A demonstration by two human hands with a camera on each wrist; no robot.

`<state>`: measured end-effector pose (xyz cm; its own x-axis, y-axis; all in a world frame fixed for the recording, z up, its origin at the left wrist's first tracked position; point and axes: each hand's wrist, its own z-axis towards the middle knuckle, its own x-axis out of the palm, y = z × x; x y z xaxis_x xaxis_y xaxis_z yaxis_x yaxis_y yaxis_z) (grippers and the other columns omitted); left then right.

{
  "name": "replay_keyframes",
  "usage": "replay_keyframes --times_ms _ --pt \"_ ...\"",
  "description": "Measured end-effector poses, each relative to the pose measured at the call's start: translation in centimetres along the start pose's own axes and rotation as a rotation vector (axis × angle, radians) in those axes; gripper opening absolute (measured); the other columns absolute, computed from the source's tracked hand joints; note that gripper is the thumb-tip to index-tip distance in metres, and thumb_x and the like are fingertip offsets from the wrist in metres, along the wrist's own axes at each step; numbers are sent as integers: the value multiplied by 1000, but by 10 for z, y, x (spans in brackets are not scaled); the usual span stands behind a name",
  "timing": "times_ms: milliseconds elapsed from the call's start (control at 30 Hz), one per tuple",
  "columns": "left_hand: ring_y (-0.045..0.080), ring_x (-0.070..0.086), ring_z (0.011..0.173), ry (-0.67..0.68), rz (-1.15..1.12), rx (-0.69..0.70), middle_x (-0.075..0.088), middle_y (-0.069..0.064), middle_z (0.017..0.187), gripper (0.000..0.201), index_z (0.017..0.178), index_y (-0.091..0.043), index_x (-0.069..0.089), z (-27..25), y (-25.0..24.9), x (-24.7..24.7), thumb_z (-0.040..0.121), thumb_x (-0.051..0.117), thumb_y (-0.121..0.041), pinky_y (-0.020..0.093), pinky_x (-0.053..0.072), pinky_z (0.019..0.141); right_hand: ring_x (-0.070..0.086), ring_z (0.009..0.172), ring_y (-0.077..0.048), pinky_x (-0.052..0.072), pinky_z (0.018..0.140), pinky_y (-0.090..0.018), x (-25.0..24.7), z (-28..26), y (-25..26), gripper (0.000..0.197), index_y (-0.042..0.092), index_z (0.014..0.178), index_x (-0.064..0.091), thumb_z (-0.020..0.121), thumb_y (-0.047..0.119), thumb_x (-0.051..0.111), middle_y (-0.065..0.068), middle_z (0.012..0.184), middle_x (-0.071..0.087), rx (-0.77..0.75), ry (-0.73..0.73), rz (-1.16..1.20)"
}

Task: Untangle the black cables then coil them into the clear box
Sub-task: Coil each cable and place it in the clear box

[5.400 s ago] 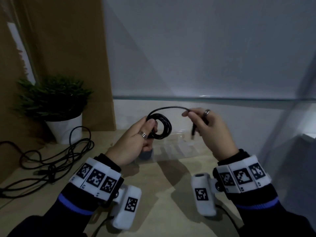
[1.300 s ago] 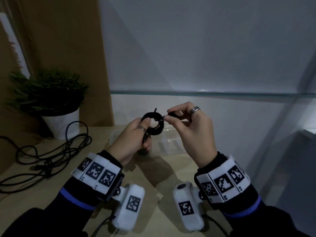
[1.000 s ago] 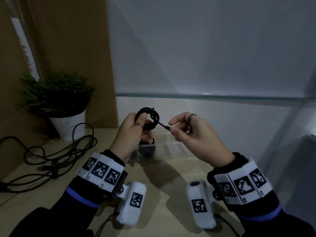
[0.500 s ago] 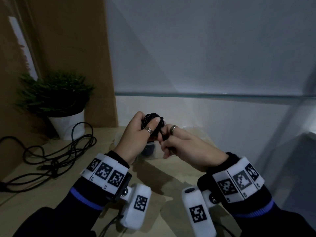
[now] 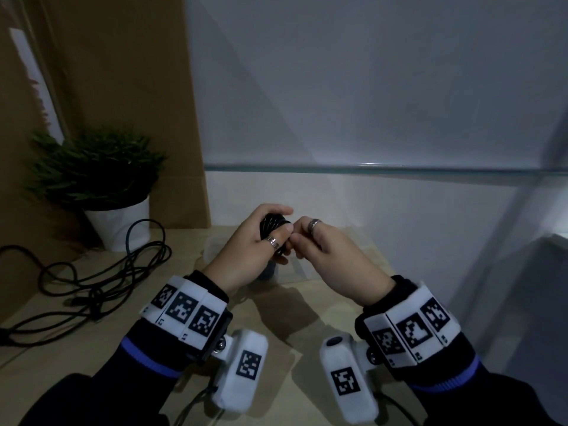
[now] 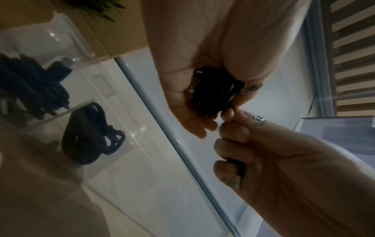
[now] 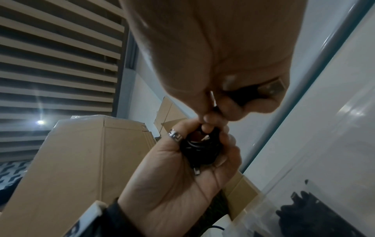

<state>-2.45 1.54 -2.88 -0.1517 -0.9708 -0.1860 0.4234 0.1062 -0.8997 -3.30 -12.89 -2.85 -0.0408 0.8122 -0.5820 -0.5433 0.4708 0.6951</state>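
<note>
Both hands raised together over the tabletop (image 5: 310, 321), above the clear box (image 5: 212, 244). Left hand (image 5: 252, 250) palm inward, fingers (image 7: 229, 154) curled round a small coiled black cable (image 5: 272, 226). Right hand (image 5: 335, 256) knuckles up, thumb and forefinger pinching the cable's end right at the coil. More tangled black cables (image 5: 92, 281) lie at left beside the potted plant (image 5: 98, 176).

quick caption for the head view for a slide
Left hand holds a coiled black cable while the right hand pinches its end.
</note>
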Motion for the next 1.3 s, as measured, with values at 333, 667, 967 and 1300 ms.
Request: replay_keyframes --times_ms 333,667,967,1300 --pt "7 62 81 34 -63 86 62 1 93 11 99 -16 57 -2 -1 5 89 52 -16 27 54 65 22 36 -6 18 39 -19 2 0 -1 19 15 77 46 95 18 47 11 38 31 40 -78 154" --pt "17 58 65 -149 30 21 59 12 86 13 103 -14 51 3 7 -2 93 51 -22 26 48 50 45 47 1 34 51 -10 -3 -1 4 20 6 89 58 98 11 41 13 51 49 2 -20 108" --pt "17 59 56 4 -489 -116 66 9 77 20 92 -4 54 -1 -11 -2 88 48 -22 25 48 47 47 85 -10 33 77 -20 -24 4 -12 15 23 92 73 88 30 59 6 90 52 -190 -519 -326" --pt "12 61 80 45 -497 -34 64 -2 85 17 88 -20 54 -3 -8 7 79 46 -32 25 48 67 63 62 -8 55 64 -22 -3 2 6 16 7 86 65 91 14 51 1 68 68 102 -201 845"
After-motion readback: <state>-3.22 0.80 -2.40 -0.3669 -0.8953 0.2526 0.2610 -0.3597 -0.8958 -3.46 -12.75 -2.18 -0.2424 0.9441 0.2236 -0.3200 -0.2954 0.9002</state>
